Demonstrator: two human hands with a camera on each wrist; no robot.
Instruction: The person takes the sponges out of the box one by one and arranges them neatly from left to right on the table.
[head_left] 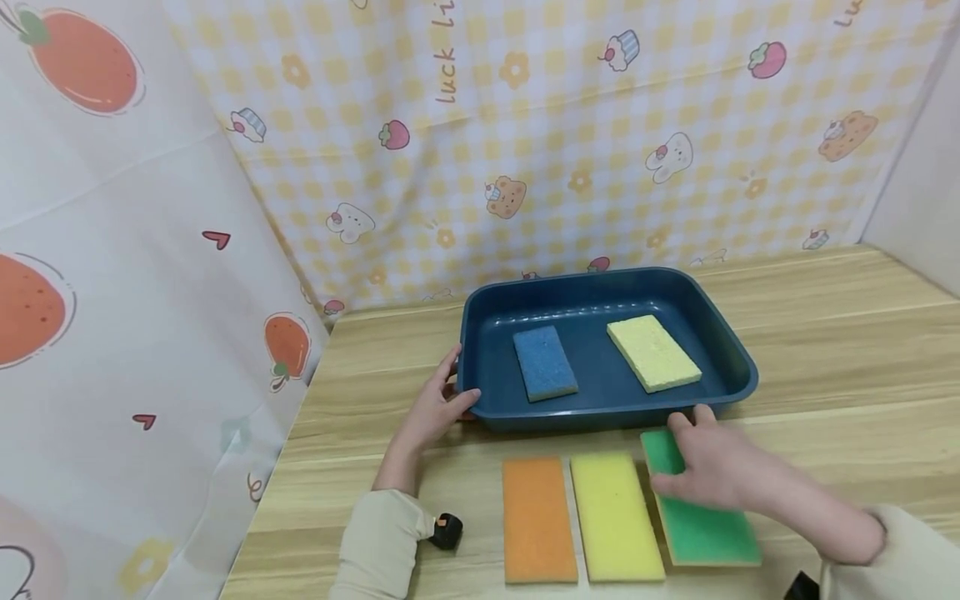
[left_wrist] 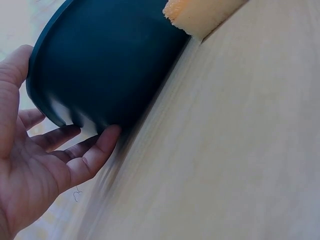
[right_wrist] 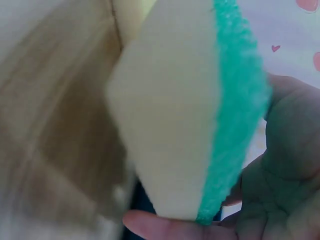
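A dark blue rectangular baking pan stands on the table with a blue sponge and a pale yellow sponge lying in it. My left hand grips its near left corner, thumb at the rim and fingertips against the outer wall. My right hand holds a green-topped sponge by its edges, just in front of the pan. In the right wrist view, the cream side of this sponge faces the camera, with a finger across its end.
Left of the green sponge, an orange sponge and a yellow sponge lie side by side on the wood-grain table. A checked cloth hangs behind the pan, and a white printed cloth hangs at the left.
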